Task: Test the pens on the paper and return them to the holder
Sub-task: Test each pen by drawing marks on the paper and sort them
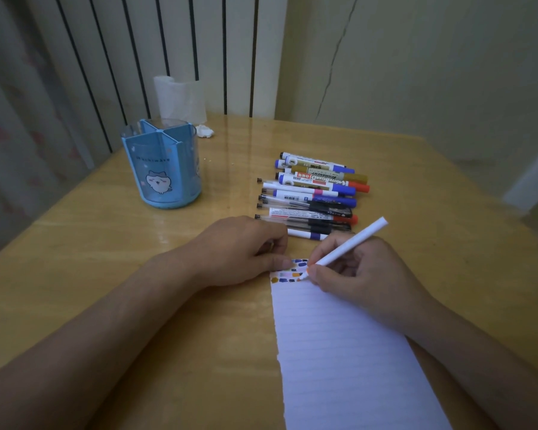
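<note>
- We are watching the right hand [354,271] clamping its grip around a white marker [348,245], orange tip pressing onto the paper [339,352] near its far end, beside a cluster of earlier colour swatches [289,271].
- The left hand [246,252] is resting on the paper's far left corner, fingers curled under with the thumb lying across the sheet; we are judging it is pinning the sheet against the stroke, and whether it is holding a cap we cannot tell.
- The other pens [314,193] are lying in a row just beyond the paper, toward the surface's far edge, seemingly within easy reach.
- The blue holder [162,169] is standing empty near the far left corner, awaiting returns.
</note>
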A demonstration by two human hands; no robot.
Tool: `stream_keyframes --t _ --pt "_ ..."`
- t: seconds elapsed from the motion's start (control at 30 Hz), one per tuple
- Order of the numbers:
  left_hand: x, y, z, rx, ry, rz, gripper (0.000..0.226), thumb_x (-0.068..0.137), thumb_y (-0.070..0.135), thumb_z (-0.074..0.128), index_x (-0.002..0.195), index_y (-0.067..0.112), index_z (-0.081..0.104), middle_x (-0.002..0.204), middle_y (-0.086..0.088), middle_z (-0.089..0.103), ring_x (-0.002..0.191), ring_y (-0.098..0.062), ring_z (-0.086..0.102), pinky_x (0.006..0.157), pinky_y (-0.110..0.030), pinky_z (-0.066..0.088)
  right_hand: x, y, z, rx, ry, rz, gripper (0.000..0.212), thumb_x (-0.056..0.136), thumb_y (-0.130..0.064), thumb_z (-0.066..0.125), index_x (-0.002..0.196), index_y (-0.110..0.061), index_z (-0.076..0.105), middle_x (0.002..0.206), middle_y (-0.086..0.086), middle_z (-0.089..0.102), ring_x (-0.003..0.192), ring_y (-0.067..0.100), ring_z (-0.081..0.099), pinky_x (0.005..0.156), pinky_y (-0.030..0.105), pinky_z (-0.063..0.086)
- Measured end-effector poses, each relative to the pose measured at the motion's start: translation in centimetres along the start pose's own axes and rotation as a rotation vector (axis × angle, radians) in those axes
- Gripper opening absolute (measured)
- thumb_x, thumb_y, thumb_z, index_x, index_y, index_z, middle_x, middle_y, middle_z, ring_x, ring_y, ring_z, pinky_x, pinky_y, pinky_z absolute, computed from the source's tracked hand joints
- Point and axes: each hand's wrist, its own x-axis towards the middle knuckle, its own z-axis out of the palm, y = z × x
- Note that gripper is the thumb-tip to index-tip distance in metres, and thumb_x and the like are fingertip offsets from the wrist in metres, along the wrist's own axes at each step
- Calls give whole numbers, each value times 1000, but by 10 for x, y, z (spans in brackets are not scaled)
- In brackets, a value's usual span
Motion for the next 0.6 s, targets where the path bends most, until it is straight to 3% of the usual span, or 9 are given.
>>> stream_keyframes --t 0.33,0.47,0.6 --pt "1 -1 0 -2 0 -7 23 92 49 60 81 32 49 67 9 52 65 -6 48 56 -28 33 1 2 0 -12 7 -14 14 84 -9 76 79 -21 70 70 3 72 63 12 63 59 31 50" --pt "1 0 0 2 2 -4 23 92 50 59 82 32 50 67 10 52 65 -6 48 56 -27 32 0 1 -1 9 14 -9 13 85 -10 76 79 -21 71 71 5 73 65 17 65 62 42 53" --pt "1 0 0 10 -5 -12 23 92 50 59 82 32 50 68 10 52 65 -5 47 55 -26 30 0 1 -2 -20 24 -21 16 84 -9 76 78 -22 70 71 5 72 65 17 65 63 40 53"
